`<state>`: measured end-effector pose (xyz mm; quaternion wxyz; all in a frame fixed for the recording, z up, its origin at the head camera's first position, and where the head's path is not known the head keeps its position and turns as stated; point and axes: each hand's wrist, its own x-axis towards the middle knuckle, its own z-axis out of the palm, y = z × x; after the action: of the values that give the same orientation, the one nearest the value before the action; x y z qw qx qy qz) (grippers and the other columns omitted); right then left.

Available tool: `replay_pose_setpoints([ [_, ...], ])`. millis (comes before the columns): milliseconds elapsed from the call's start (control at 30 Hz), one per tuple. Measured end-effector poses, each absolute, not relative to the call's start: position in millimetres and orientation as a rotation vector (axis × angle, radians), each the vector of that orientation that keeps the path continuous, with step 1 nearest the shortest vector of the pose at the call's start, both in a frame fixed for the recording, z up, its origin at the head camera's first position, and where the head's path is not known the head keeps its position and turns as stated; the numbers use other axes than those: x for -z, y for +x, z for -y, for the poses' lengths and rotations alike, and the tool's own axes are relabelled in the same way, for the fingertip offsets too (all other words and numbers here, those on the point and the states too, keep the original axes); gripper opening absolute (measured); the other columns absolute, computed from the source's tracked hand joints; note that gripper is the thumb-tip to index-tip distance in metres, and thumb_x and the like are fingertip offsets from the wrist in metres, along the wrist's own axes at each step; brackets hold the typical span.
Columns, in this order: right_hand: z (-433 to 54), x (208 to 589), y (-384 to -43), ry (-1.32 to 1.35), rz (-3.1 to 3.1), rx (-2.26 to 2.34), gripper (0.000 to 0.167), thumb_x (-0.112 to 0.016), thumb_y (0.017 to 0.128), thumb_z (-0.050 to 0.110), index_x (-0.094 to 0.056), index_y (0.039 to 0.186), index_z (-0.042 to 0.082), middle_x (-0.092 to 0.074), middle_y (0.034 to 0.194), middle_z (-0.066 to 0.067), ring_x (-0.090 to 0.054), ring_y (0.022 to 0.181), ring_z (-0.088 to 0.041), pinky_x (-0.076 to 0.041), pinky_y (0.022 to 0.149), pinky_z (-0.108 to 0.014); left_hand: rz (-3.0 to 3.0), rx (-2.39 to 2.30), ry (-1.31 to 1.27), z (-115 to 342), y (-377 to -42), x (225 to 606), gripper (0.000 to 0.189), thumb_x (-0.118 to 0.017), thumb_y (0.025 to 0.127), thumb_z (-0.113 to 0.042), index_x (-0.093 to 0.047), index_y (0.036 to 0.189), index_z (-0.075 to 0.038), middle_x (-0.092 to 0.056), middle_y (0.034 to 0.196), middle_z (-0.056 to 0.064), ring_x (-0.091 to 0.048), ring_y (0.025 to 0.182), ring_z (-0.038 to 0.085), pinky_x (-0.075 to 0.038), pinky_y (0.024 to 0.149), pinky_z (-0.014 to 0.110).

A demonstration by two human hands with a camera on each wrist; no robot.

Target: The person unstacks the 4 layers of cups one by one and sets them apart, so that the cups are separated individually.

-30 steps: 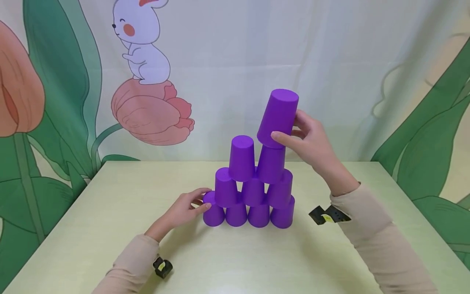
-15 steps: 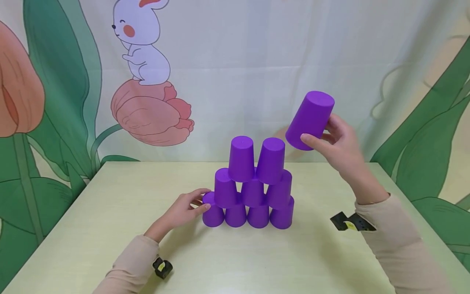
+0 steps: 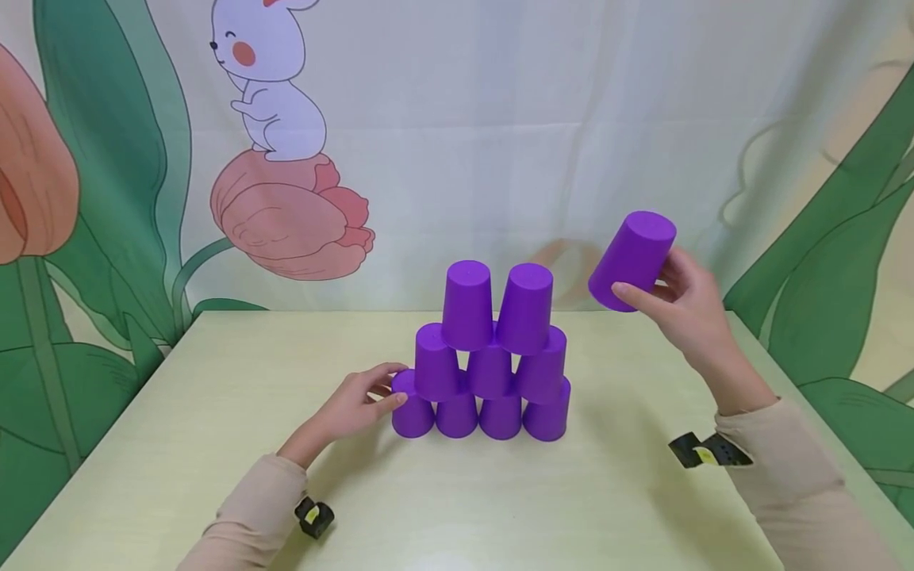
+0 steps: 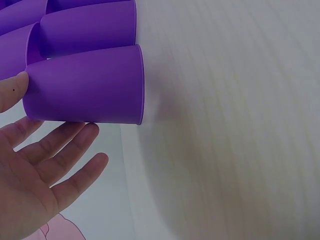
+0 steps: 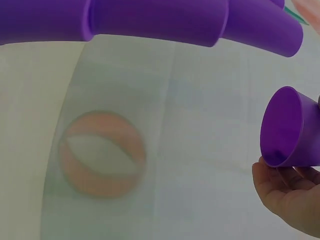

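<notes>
Upside-down purple cups stand in a stepped stack: several in the bottom row, three above them, and two on top, one being the upper right cup (image 3: 525,309). My left hand (image 3: 357,406) is at the bottom left cup (image 3: 412,416). In the left wrist view its thumb touches the edge of that cup (image 4: 87,87), and the other fingers lie fairly straight along the far side. To the right of the stack, my right hand (image 3: 689,313) grips another purple cup (image 3: 638,258) in the air, tilted, mouth down. The right wrist view shows the held cup's open mouth (image 5: 282,127).
The pale table (image 3: 471,507) extends around the stack. Behind it hangs a curtain (image 3: 514,143) printed with a rabbit (image 3: 274,111) and flowers. Both wrists carry small black devices, the left one (image 3: 314,517) close to the tabletop.
My right hand has lifted the held cup off the upper right cup and carried it right, then a little down. The left hand stays at the bottom left cup.
</notes>
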<state>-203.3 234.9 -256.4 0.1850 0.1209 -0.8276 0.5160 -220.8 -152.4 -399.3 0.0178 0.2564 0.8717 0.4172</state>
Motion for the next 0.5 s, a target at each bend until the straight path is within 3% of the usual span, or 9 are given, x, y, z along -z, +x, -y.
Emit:
replay_pose_setpoints([
  [333,-249.4,285.9,-212.7,0.198,2.472,-1.408,0.060,-0.068,0.082,0.030,-0.041,0.132,0.009,-0.053,0.119,-0.011,-0.053,0.099,-0.014,-0.045,0.078,-0.015,-2.710,-1.294,0.799,152.1,-219.8,398.8,0.037,-0.058,0.089,-0.017,-0.050,0.123,-0.003,-0.063,0.105,0.018,-0.062,0.087,0.026,-0.051,0.072,0.035],
  [500,-257.2,299.0,-218.3,0.167,2.523,-1.388,0.065,-0.067,0.083,0.031,-0.036,0.135,0.007,-0.051,0.123,-0.017,-0.051,0.106,-0.027,-0.046,0.087,-0.034,-2.715,-1.284,0.784,151.6,-220.1,399.2,0.037,-0.058,0.089,-0.018,-0.050,0.123,-0.003,-0.062,0.106,0.018,-0.062,0.088,0.027,-0.051,0.073,0.037],
])
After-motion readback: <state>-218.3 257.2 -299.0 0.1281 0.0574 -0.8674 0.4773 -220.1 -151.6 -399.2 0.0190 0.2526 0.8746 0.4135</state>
